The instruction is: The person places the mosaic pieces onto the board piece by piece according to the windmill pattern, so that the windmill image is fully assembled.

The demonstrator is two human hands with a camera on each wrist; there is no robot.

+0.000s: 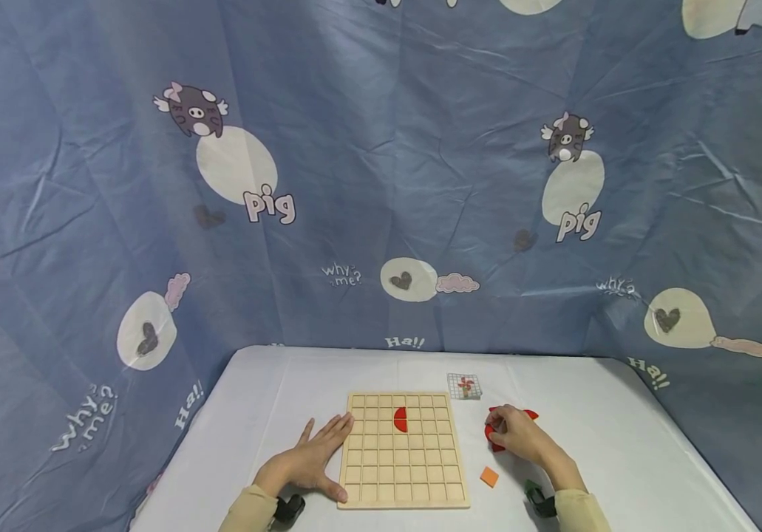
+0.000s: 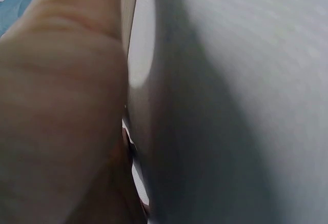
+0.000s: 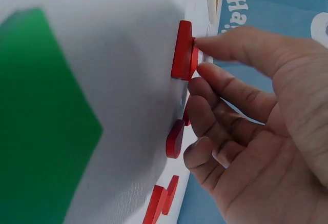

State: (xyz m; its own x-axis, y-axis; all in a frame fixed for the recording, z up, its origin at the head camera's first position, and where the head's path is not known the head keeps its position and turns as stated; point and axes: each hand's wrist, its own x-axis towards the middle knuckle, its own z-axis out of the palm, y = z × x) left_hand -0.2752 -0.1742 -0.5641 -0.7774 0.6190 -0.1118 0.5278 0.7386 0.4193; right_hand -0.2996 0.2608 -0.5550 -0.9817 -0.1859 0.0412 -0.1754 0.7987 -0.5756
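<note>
A wooden grid board (image 1: 370, 473) lies on the table, with two red quarter-round pieces (image 1: 400, 420) side by side in its upper middle, forming a half disc. My left hand (image 1: 314, 458) rests at the board's left edge, fingers spread and thumb at the near corner; the left wrist view shows mostly wrist and tabletop. Right of the board, my right hand (image 1: 520, 434) pinches a red piece (image 3: 193, 57) between thumb and index finger, the other fingers loosely curled. Another red piece (image 3: 182, 49) stands right by it. More red pieces (image 3: 175, 139) lie beneath the hand, partly hidden.
An orange square piece (image 1: 489, 476) lies between the board and my right wrist. A green piece (image 3: 46, 121) sits close to that wrist. Behind the board's right corner is a small pattern card (image 1: 464, 386). A blue printed curtain (image 1: 381, 185) hangs behind the white table (image 1: 633, 443).
</note>
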